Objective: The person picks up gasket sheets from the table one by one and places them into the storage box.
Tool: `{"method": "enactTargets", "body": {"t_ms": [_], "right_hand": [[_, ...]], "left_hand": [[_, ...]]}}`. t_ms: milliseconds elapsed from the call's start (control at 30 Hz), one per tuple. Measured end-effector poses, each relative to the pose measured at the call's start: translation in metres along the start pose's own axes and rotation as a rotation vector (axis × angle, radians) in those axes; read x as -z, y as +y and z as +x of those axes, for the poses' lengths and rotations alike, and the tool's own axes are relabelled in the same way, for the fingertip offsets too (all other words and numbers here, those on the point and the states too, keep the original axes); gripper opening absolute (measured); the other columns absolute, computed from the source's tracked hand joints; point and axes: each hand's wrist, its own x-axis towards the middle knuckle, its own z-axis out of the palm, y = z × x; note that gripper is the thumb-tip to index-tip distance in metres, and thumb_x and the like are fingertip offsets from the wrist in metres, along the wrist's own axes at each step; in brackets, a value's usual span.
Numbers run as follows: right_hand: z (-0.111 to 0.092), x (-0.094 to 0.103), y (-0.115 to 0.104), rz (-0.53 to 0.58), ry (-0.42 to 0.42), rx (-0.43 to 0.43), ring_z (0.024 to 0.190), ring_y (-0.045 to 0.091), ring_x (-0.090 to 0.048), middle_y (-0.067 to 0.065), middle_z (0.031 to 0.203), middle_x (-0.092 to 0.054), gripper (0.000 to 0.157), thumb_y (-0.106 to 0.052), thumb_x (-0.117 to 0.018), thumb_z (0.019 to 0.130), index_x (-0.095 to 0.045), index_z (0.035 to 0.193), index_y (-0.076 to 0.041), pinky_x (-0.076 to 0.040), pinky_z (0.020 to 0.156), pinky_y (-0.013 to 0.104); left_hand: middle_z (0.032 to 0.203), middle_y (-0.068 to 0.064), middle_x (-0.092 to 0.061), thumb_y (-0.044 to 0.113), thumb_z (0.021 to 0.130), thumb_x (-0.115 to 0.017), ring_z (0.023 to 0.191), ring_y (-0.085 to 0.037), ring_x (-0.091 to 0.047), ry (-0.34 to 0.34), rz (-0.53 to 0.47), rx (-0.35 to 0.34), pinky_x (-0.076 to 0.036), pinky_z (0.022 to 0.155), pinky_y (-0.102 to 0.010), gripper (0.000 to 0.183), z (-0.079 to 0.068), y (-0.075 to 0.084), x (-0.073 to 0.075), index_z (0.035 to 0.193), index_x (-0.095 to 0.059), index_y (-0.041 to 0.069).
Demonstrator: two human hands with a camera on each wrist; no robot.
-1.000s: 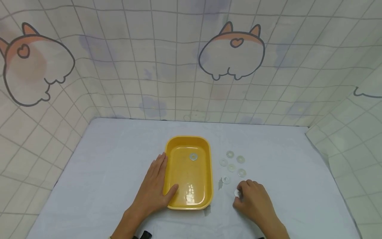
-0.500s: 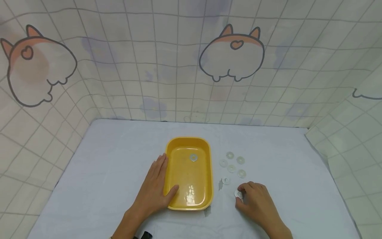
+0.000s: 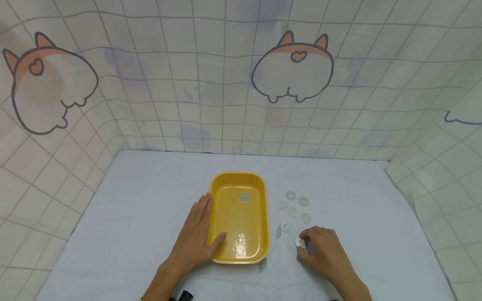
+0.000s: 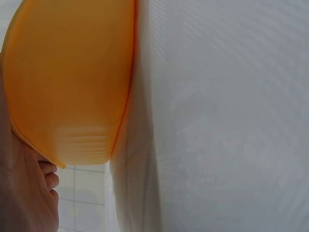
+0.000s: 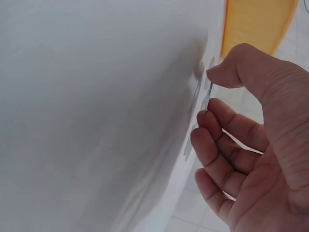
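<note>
My right hand (image 3: 324, 253) pinches a flat metal washer (image 3: 298, 242) between thumb and fingers, low over the white-covered table. The right wrist view shows that washer (image 5: 209, 94) edge-on between thumb tip and fingertips, the other fingers loosely bent. My left hand (image 3: 191, 238) lies along the left side of a yellow tray (image 3: 237, 225), fingers straight and thumb over the rim. From the left wrist, the tray's outer wall (image 4: 72, 72) fills the upper left, with the hand (image 4: 29, 193) against its rim. One washer (image 3: 242, 200) lies inside the tray, towards its far end.
Several loose washers (image 3: 305, 221) lie flat on the cloth right of the tray, beyond my right hand. A small grey mark (image 3: 278, 232) shows near them. Behind and beside the table hangs a tile-patterned curtain (image 3: 211, 83) with animal drawings.
The right hand has shifted very slightly right, and more of the pinched washer shows now. My left hand and the tray stay in place.
</note>
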Motion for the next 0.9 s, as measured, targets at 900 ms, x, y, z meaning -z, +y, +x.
{"method": "enactTargets", "body": {"t_ms": [900], "right_hand": [[0.016,0.014,-0.006,-0.016,0.025,0.063,0.081,0.011,-0.060,-0.004,0.088,-0.072,0.025,-0.019,-0.090,0.074,-0.076,0.094,-0.014,-0.057,0.082,0.039]], "left_hand": [[0.175,-0.020,-0.027,0.046,0.095,-0.065,0.163,-0.037,-0.027,0.009,-0.010,-0.010,0.000,0.138,-0.029,0.095,0.001,0.000,0.000,0.165,-0.025,-0.006]]}}
